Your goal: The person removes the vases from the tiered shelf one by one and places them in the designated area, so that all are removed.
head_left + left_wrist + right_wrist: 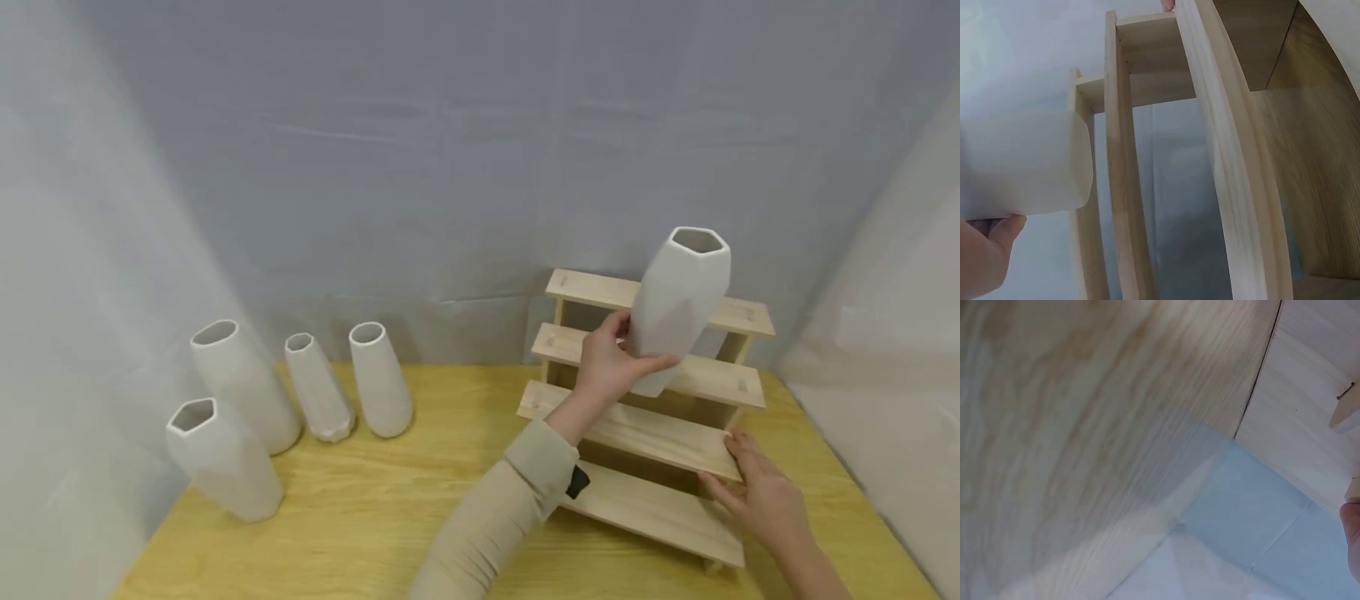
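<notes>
A white faceted vase (678, 300) with an angular mouth is gripped around its lower part by my left hand (606, 367). It is held in front of the upper boards of a stepped wooden display stand (660, 437), its mouth leaning slightly right. In the left wrist view the vase's (1022, 162) base shows beside the boards, with part of the left hand (985, 262) under it. My right hand (772, 504) pinches the right end of the stand's second-lowest board between thumb and fingers. Only a fingertip of the right hand (1352, 540) appears in the right wrist view.
On the left of the wooden table (450, 467) stand a faceted vase (228, 462), a tall smooth vase (251, 392), a slim ribbed vase (322, 392) and a rounded tapering vase (381, 383). Pale sheeting (450, 167) hangs behind and at both sides.
</notes>
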The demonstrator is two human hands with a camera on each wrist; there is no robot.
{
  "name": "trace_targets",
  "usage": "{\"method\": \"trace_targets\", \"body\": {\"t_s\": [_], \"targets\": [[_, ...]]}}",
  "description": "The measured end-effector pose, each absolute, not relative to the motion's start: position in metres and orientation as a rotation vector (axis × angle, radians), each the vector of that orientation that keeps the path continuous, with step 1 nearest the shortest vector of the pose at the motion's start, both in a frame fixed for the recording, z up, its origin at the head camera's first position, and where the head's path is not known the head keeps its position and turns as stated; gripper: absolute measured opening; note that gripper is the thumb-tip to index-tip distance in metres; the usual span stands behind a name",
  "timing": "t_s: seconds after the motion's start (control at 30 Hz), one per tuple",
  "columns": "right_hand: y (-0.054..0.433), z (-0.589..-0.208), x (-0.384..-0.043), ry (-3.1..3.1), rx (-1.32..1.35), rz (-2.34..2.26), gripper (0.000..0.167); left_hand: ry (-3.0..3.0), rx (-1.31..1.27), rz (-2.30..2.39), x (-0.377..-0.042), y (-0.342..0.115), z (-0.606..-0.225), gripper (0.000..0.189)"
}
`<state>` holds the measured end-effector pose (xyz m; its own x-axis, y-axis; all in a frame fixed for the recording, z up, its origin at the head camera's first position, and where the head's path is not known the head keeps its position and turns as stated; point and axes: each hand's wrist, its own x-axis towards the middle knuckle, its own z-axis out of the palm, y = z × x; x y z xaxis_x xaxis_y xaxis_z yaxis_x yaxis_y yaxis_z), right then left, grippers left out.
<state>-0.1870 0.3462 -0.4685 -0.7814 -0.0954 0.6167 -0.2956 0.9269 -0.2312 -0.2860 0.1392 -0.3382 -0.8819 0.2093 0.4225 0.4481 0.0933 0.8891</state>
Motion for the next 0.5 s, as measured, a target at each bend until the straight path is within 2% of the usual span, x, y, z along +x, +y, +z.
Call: {"method": "trace_targets", "body": {"t_s": [0.5], "targets": [[0.345, -0.464, -0.194, -2.450, 0.301, 0.422, 0.065, -2.021, -0.575, -2.052, -0.265, 0.065, -0.351, 0.063]]}}
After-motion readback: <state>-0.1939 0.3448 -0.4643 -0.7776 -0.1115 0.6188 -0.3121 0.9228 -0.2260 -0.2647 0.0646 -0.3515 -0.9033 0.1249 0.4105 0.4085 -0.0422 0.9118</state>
